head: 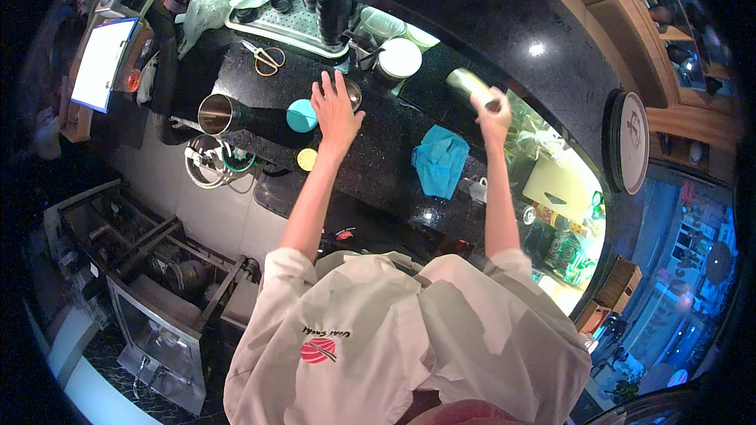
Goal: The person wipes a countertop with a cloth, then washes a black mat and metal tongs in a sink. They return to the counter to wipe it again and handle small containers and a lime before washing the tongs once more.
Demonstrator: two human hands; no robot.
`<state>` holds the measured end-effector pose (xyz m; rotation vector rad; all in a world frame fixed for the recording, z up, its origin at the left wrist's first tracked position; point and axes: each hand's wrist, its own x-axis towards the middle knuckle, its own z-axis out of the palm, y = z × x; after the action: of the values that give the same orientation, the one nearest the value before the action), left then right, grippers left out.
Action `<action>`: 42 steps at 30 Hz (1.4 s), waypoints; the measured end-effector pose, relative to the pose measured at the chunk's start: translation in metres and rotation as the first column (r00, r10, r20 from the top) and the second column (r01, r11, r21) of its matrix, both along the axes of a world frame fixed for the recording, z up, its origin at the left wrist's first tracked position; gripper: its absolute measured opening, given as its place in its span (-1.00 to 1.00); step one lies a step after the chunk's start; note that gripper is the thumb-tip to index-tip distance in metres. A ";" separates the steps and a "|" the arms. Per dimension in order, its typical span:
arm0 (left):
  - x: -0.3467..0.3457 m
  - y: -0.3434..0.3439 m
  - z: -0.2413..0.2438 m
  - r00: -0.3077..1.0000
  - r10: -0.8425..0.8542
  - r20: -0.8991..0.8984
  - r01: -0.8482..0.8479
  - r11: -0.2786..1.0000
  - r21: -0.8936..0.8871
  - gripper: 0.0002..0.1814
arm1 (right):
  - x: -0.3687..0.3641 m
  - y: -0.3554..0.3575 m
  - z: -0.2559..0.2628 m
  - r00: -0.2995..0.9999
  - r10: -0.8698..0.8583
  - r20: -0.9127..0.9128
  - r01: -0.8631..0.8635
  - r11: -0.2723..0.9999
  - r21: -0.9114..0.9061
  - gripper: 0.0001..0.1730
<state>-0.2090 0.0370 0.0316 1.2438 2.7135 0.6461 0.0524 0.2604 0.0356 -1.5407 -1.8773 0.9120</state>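
Observation:
My left hand (pixel 335 118) is spread over the black speckled counter (pixel 378 130), its fingers apart. Beneath and beside it are a turquoise round object (pixel 302 116) and a partly hidden shiny metal vessel (pixel 354 94); I cannot tell whether the hand touches either. My right hand (pixel 495 118) grips a pale cylindrical container (pixel 468 84), blurred and tilted over the dark mat (pixel 434 85). A yellow citrus half (pixel 307 159) lies near my left wrist. To the left stands a metal tumbler (pixel 216 115). A folded blue cloth (pixel 442 162) rests between my forearms.
Scissors (pixel 266 60) lie at the back left, before a perforated metal tray (pixel 289 29). A white-lidded tub (pixel 400 59) stands behind my hands. On the right are a small white cup (pixel 479 190), a cutting board (pixel 561 180) and stacked plates (pixel 634 141). A clipboard (pixel 105 65) is far left.

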 end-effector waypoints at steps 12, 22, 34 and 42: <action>0.018 -0.019 -0.051 0.514 -0.038 0.857 -0.262 0.944 0.199 -0.03 | -0.059 0.147 -0.079 0.840 0.191 0.508 -0.203 0.979 -0.033 -0.30; 0.077 0.010 -0.009 -0.085 -0.142 0.986 -0.278 0.954 0.113 -0.32 | -0.029 -0.054 0.030 0.711 0.438 -0.550 -0.694 0.562 -0.450 -0.33; 0.069 -0.034 0.006 0.096 -0.260 0.961 -0.152 0.950 0.272 -0.24 | -0.027 0.022 -0.015 0.937 0.118 -0.329 -0.090 0.991 0.098 -0.44; -0.038 -0.198 -0.026 0.529 0.283 0.800 -0.671 0.716 0.191 -0.67 | -0.039 0.177 -0.058 0.879 0.220 0.423 -0.420 0.779 0.466 -0.20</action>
<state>-0.2465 -0.1611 0.0056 0.0455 2.1820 1.5690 0.0133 0.4379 -0.0223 -1.0777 -2.4398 0.1706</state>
